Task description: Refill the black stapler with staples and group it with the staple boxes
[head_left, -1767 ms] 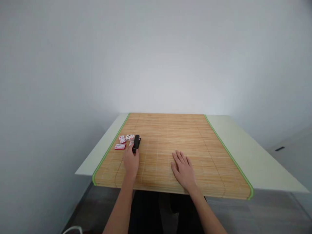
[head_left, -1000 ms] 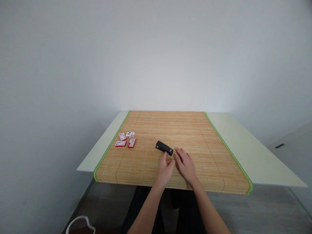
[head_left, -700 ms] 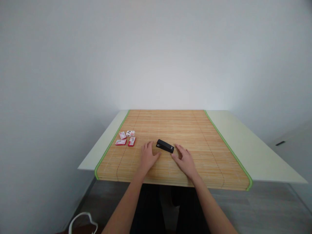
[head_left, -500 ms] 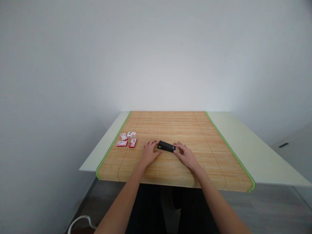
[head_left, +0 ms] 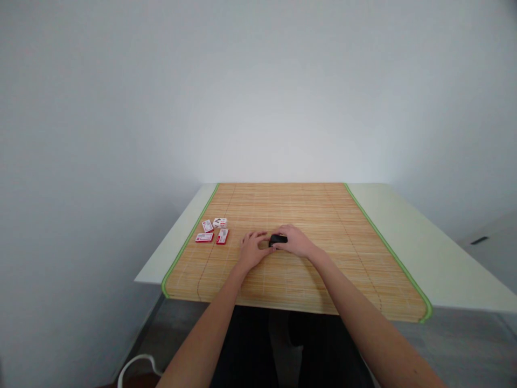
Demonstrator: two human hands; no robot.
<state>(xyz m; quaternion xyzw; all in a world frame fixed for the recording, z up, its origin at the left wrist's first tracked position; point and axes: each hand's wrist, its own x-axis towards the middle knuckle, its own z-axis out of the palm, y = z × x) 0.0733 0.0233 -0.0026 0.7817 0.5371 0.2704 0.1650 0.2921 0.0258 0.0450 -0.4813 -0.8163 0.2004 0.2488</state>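
A black stapler (head_left: pixel 277 239) lies near the middle of a bamboo mat (head_left: pixel 323 215). My right hand (head_left: pixel 296 241) covers most of the stapler, its fingers wrapped over it. Just to the left, my left hand (head_left: pixel 252 250) rests on the mat with fingers spread, their tips touching or nearly touching the stapler's left end. Only a small dark part of the stapler shows between the two hands.
Several small red and white staple boxes (head_left: pixel 212 230) lie at the mat's left side near its green edge. The mat covers a pale table (head_left: pixel 407 226) set against a white wall. A white cable loop (head_left: pixel 133 366) lies on the floor lower left.
My left hand carried the stapler from the boxes to the mat's middle and set it down. Both hands then closed in, and my right hand now covers and grips it.
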